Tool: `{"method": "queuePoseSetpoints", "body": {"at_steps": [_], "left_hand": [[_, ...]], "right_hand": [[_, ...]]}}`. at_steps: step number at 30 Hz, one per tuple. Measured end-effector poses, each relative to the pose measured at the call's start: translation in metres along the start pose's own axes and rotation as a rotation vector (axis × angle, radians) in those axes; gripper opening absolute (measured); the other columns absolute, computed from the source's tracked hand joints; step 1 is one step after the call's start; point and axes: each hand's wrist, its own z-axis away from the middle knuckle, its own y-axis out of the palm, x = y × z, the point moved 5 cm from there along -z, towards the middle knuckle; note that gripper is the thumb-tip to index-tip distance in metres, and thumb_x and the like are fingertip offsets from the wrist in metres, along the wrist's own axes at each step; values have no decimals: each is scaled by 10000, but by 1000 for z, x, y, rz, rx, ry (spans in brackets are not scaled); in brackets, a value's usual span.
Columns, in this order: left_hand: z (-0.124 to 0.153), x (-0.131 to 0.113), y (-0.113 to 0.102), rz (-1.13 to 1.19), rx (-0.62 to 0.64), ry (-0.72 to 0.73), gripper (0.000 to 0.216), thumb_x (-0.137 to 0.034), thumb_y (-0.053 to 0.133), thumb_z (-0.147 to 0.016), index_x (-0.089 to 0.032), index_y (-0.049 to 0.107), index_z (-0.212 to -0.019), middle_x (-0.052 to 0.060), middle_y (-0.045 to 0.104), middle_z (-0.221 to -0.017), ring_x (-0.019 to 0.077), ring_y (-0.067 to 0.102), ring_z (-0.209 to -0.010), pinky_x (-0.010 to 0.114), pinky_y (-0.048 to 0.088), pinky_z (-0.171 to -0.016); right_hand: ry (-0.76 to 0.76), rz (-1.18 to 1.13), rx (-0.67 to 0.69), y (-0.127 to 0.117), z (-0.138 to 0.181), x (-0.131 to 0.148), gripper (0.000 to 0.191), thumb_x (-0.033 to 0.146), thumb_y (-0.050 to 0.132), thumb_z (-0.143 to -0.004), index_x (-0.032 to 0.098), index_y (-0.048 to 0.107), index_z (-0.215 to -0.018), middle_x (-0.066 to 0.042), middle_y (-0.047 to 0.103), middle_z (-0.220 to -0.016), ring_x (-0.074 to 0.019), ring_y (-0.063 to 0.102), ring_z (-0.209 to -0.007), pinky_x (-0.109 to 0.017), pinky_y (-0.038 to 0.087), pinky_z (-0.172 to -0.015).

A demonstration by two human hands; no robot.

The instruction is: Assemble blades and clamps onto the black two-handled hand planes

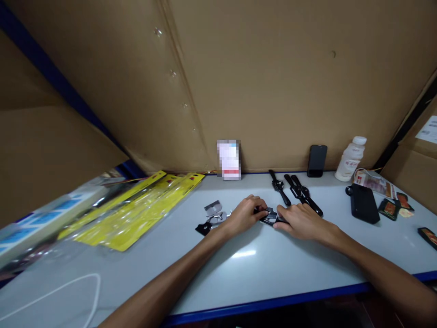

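Note:
A black spokeshave (pixel 271 214) lies low over the table between my two hands, its metal middle showing. My left hand (pixel 246 213) is closed round its left end, thumb and fingers pinched near the middle part. My right hand (pixel 302 220) wraps the other handle, which is mostly hidden under the fingers. Left of my left hand are loose parts: flat metal blades (pixel 213 208), small silvery screws (pixel 219 216) and a black piece (pixel 204 228). Beyond my right hand lie more black spokeshaves, one apart (pixel 280 187) and others side by side (pixel 303 193).
Yellow-backed clear plastic packages (pixel 150 214) cover the left side. Against the cardboard wall stand a lit screen (pixel 229 159), a dark phone (pixel 317 161) and a plastic bottle (pixel 350 159). A black case (pixel 364 203) and small packets (pixel 389 209) lie right. A white cable (pixel 97 291) curves front left.

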Motion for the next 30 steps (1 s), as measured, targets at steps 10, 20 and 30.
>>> {"method": "queuePoseSetpoints", "body": {"at_steps": [10,20,30], "left_hand": [[-1,3,-2,71,-21,11,72,-192,640,-857,-198,707,-884,30,708,-890,208,591,-898,323,444,-821],[0,0,3,40,-38,28,60,-179,621,-874,-189,680,-867,30,697,-878,210,589,-890,314,442,-803],[7,12,-80,-277,-305,47,145,-172,525,-912,-174,668,-884,70,684,-904,210,592,-877,305,425,-790]], "right_hand": [[68,16,-74,2,-2,-2,406,455,373,-1048,175,663,-1008,-93,720,-834,-228,655,-724,-311,286,-579],[128,-124,-101,10,-9,-3,339,412,438,-1019,200,667,-887,-59,702,-770,-206,636,-702,-312,266,-569],[132,-3,-77,-6,-1,-7,407,477,380,-1043,199,651,-921,-73,714,-808,-233,668,-737,-301,268,-571]]}}
